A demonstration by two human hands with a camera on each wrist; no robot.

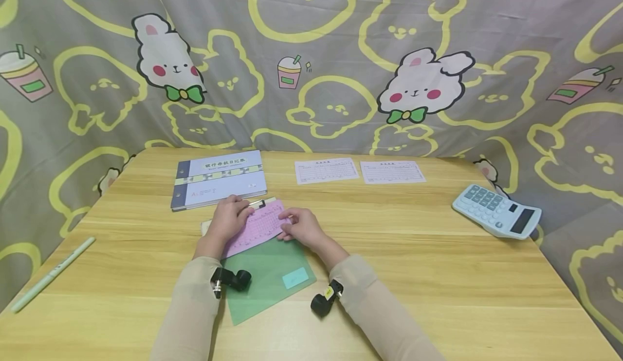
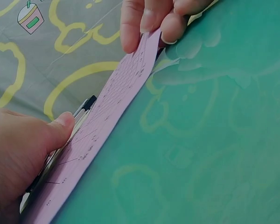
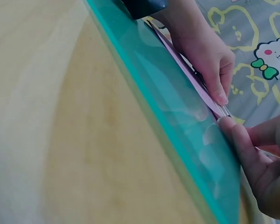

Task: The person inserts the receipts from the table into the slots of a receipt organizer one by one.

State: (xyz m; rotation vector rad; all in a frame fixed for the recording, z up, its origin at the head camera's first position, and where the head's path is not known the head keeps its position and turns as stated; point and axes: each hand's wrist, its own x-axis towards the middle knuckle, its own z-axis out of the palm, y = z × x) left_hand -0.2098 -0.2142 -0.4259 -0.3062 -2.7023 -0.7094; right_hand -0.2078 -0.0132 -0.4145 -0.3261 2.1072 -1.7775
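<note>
A pink printed sheet [image 1: 258,225] lies over a clipboard with a dark clip [image 1: 258,204], above a green translucent folder [image 1: 270,280] bearing a light blue label. My left hand [image 1: 226,221] rests at the sheet's upper left beside the clip; in the left wrist view its thumb presses near the clip, the left hand [image 2: 25,149] lying along the edge. My right hand [image 1: 304,228] pinches the sheet's right end between thumb and fingers, and the left wrist view shows these fingertips on the pink sheet [image 2: 116,102]. What lies beneath the sheet is mostly hidden.
A blue and white account book [image 1: 224,180] lies behind the left hand. Two printed slips, one left [image 1: 326,171] and one right [image 1: 392,172], are at the back. A light blue calculator [image 1: 496,212] sits at the right, a pale green pen [image 1: 53,274] at the left.
</note>
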